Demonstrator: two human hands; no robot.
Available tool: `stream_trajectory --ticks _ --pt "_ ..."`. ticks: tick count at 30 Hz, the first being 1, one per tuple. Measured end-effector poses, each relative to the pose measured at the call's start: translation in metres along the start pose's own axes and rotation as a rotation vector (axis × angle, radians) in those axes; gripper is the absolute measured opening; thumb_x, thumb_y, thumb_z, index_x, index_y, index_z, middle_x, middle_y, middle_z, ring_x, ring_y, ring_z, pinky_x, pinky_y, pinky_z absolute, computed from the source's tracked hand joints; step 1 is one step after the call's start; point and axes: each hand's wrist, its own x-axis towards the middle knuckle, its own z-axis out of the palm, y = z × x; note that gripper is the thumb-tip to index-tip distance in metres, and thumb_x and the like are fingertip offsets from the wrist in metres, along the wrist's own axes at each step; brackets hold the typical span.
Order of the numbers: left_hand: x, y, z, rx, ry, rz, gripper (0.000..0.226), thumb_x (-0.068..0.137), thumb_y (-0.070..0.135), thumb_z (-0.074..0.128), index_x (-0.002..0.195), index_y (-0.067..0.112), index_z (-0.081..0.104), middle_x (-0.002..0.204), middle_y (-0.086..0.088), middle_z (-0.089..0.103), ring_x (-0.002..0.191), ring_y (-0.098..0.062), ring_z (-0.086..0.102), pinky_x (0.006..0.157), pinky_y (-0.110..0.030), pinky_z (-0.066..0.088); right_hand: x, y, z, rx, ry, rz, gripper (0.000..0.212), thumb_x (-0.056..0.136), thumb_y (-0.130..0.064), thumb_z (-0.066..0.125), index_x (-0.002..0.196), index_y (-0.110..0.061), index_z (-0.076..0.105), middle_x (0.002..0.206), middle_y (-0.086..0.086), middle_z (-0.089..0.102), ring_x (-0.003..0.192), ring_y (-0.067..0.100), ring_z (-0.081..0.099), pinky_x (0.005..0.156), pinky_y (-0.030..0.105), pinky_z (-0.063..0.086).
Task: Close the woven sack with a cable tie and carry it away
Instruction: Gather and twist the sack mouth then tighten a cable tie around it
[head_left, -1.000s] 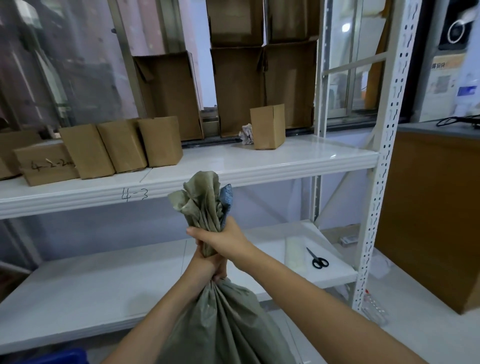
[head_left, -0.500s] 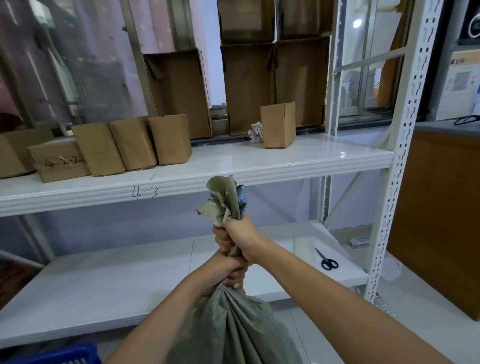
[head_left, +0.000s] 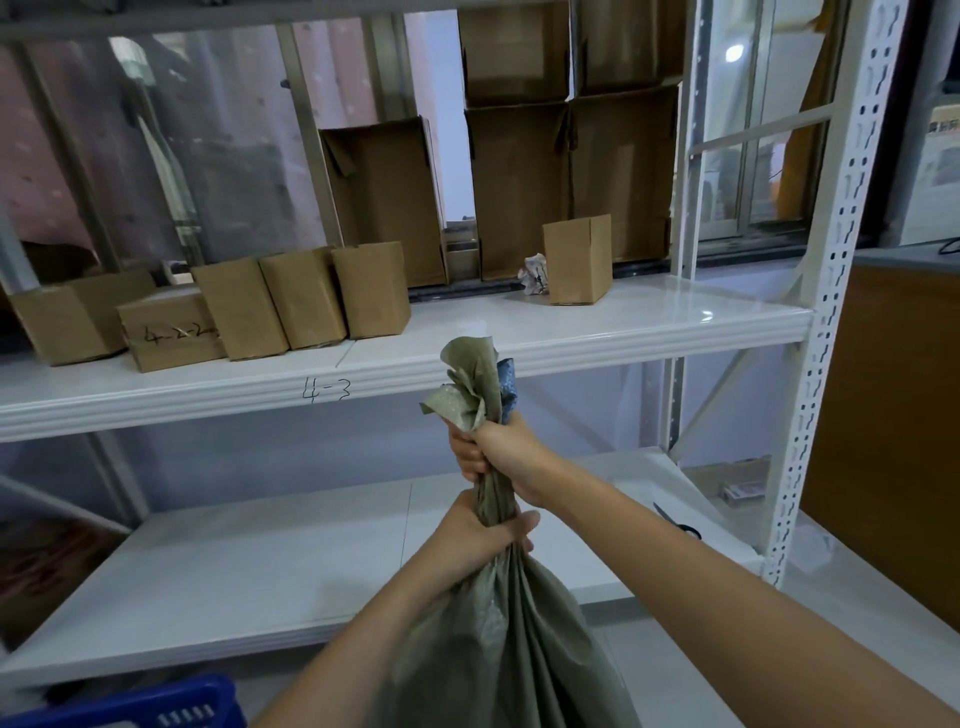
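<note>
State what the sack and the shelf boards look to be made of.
Sack: seemingly woven plastic, dull olive; a fine weave texture shows and it gathers into stiff, crisp folds. Shelf boards: probably painted or coated metal, glossy white; they mirror the window light and have a rolled front lip.

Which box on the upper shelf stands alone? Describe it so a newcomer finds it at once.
Start at the white upper shelf marked 4-3 on its front edge. Skip the row of brown boxes crowded at its left end and look right, toward the perforated post. The lone box stands upright by itself, with a crumpled paper ball beside it on the left.
</note>
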Motion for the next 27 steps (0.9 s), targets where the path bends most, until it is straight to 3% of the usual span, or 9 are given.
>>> stream_trajectory --ticks 2,5,9,12,14,16,20,23,27 --pt "0.005 0.017 -0.005 -0.071 0.037 0.014 0.020 0.077 0.011 0.075 0.095 0.007 0.066 0.091 -0.006 0.071 0.085 -0.011 0.068 0.083 -0.030 0.056 0.000 -0.007 -0.003 -0.115 0.013 -0.062 0.037 0.092 -0.023 0.057 0.057 -0.017 0.047 0.052 0.000 0.051 0.050 0.014 0.045 0.055 0.026 0.043" --pt "0.011 0.031 -0.014 -0.206 0.121 -0.023 0.044 0.073 0.000 0.078 0.111 0.009 0.058 0.099 -0.002 0.064 0.087 -0.011 0.063 0.074 -0.024 0.052 -0.003 -0.021 -0.007 -0.372 -0.053 -0.104 0.011 0.086 -0.024 0.068 0.089 -0.014 0.067 0.084 -0.002 0.069 0.082 0.011 0.063 0.079 0.024 0.051" --pt "0.016 0.033 -0.018 -0.343 0.135 -0.051 0.055 0.077 -0.004 0.072 0.127 0.000 0.050 0.104 -0.008 0.064 0.088 -0.017 0.063 0.075 -0.029 0.053 -0.006 -0.028 -0.018 -0.413 -0.071 -0.129 0.025 0.083 -0.018 0.072 0.106 -0.014 0.064 0.084 -0.011 0.063 0.078 -0.003 0.058 0.065 0.004 0.048" --pt "0.017 0.043 -0.006 -0.388 0.127 0.007 0.014 0.087 0.009 0.062 0.094 -0.003 0.061 0.088 -0.014 0.061 0.077 -0.017 0.061 0.071 -0.028 0.053 -0.007 -0.026 -0.023 -0.363 -0.084 -0.116 0.018 0.082 -0.019 0.073 0.096 -0.022 0.063 0.084 -0.013 0.064 0.077 -0.005 0.060 0.064 0.003 0.048" --pt "0.022 0.042 -0.003 -0.396 0.160 0.033 0.013 0.086 0.019 0.061 0.075 0.013 0.056 0.079 -0.006 0.058 0.074 -0.012 0.058 0.070 -0.024 0.050 -0.009 -0.026 -0.025 -0.296 -0.084 -0.118 0.017 0.081 -0.017 0.075 0.094 -0.019 0.065 0.086 -0.008 0.067 0.080 0.000 0.063 0.071 0.011 0.051" --pt "0.028 0.036 -0.007 -0.309 0.195 0.041 0.019 0.083 0.013 0.062 0.074 0.024 0.050 0.070 0.005 0.059 0.066 -0.009 0.058 0.068 -0.029 0.051 -0.010 -0.023 -0.030 -0.251 -0.102 -0.125 0.023 0.077 -0.017 0.078 0.097 -0.015 0.065 0.089 -0.003 0.068 0.088 0.008 0.066 0.079 0.023 0.054" --pt "0.033 0.035 -0.010 -0.293 0.248 0.131 0.027 0.074 0.044 0.072 0.083 0.021 0.060 0.070 0.004 0.060 0.070 -0.015 0.061 0.067 -0.029 0.048 -0.017 0.006 -0.034 -0.108 -0.133 -0.032 0.064 0.067 -0.019 0.084 0.121 -0.012 0.050 0.118 0.009 0.064 0.108 0.018 0.064 0.090 0.031 0.054" --pt "0.027 0.031 -0.012 -0.151 0.187 0.156 0.044 0.084 0.049 0.063 0.056 0.019 0.048 0.054 -0.002 0.051 0.053 -0.014 0.054 0.067 -0.025 0.046 -0.031 0.044 -0.020 0.030 -0.155 0.053 0.057 0.070 -0.006 0.079 0.118 -0.007 0.049 0.118 0.015 0.064 0.109 0.017 0.064 0.093 0.026 0.052" --pt "0.023 0.032 -0.023 -0.164 0.121 0.198 0.048 0.088 0.036 0.062 0.049 0.012 0.050 0.052 -0.005 0.055 0.055 -0.020 0.058 0.066 -0.028 0.049 -0.028 0.053 -0.008 0.087 -0.162 -0.017 0.039 0.076 0.010 0.069 0.094 -0.023 0.057 0.095 0.002 0.070 0.095 0.014 0.069 0.086 0.026 0.055"
